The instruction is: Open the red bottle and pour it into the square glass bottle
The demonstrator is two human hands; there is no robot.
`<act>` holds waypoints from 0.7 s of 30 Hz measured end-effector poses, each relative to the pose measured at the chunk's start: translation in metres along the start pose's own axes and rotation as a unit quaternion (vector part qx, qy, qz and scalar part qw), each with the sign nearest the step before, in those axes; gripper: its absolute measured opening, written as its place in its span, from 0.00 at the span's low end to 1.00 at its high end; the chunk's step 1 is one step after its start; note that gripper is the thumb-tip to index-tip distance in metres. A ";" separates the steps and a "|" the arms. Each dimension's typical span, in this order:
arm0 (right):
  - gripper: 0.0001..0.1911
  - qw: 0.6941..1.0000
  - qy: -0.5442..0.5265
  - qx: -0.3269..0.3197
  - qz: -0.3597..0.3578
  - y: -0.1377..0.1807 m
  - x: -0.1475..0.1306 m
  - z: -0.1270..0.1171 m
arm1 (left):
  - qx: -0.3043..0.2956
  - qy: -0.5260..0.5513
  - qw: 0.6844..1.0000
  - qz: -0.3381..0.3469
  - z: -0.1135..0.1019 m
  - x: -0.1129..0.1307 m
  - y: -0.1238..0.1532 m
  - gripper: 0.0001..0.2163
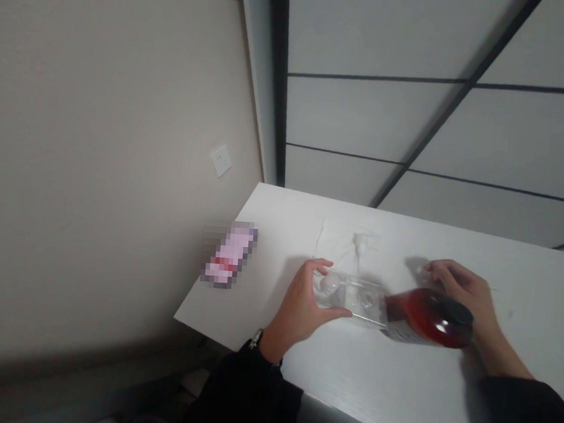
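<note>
My left hand [299,303] is curved around a clear plastic container [366,314], its thumb along the near side and its fingers on the far side. A round whitish piece [329,282] shows through the clear plastic. At the container's right end stands a red-brown bottle [410,314] with a black top. Beyond the bottle, my right hand [464,292] is just above the tabletop with its fingers curled together; the bottle hides part of it, and I cannot make out anything in its grip. A white pump head with a thin tube [359,244] is behind the container.
The white table [357,378] meets the wall on the left. A pink item [230,256], blurred by pixels, lies near its left edge. A wall socket [221,161] is above that edge. White panels with dark strips [347,113] rise behind the table.
</note>
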State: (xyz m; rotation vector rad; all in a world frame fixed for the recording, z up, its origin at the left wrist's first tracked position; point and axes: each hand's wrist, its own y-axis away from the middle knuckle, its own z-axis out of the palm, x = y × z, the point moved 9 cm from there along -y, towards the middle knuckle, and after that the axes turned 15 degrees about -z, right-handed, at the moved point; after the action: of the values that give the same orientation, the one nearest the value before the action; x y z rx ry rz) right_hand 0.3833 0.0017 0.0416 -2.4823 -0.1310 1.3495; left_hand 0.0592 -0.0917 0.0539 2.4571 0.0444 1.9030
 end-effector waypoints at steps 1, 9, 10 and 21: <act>0.25 1.000 0.000 0.003 -0.003 0.000 0.000 0.000 | -0.001 -0.004 1.000 0.003 0.000 0.000 0.000 0.31; 0.19 1.000 -0.002 0.005 -0.015 -0.003 0.010 0.003 | -0.007 -0.022 1.000 0.018 -0.002 0.002 -0.004 0.27; 0.19 1.000 -0.006 0.005 -0.020 -0.004 0.011 0.003 | -0.013 -0.029 0.999 0.022 -0.001 0.002 -0.005 0.26; 0.19 0.998 -0.043 0.007 -0.046 -0.007 0.008 0.006 | -0.001 -0.054 0.997 0.054 -0.006 0.003 -0.008 0.29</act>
State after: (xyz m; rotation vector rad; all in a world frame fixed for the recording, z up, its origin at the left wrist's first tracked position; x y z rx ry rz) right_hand 0.3834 0.0114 0.0342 -2.3774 -0.2502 1.4134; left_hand 0.0538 -0.0835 0.0576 2.6067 -0.0951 1.8037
